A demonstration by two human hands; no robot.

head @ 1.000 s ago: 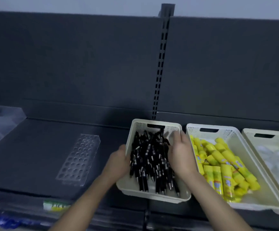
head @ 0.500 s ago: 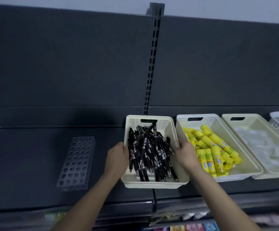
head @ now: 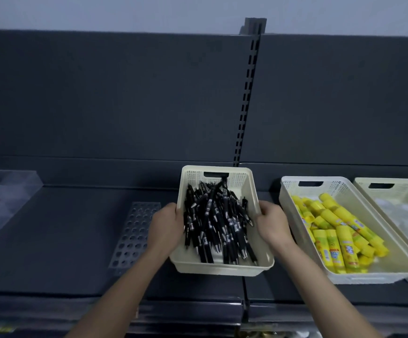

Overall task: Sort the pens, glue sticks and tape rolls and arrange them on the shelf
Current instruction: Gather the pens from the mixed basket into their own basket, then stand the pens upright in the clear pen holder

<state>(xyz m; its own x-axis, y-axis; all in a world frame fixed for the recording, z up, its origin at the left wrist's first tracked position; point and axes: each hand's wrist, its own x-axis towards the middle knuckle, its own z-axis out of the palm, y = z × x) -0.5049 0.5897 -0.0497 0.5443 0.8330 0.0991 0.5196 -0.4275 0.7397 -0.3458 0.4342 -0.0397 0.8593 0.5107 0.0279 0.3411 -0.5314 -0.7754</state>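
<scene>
Black pens [head: 218,223], loose lot, in cream basket [head: 220,268] on the shelf [head: 64,240].
Side rims gripped: left hand [head: 165,224] and right hand [head: 272,222] curl fingers over them, likely keeping the load level; perforated rack [head: 134,234] just left, glue sticks [head: 337,230] in neighbouring basket [head: 344,279] right.

perforated plastic basket [head: 251,189], matt metal shelf [head: 64,235]

Left hand [head: 166,225], right hand [head: 272,225] grip basket [head: 222,269].
</scene>
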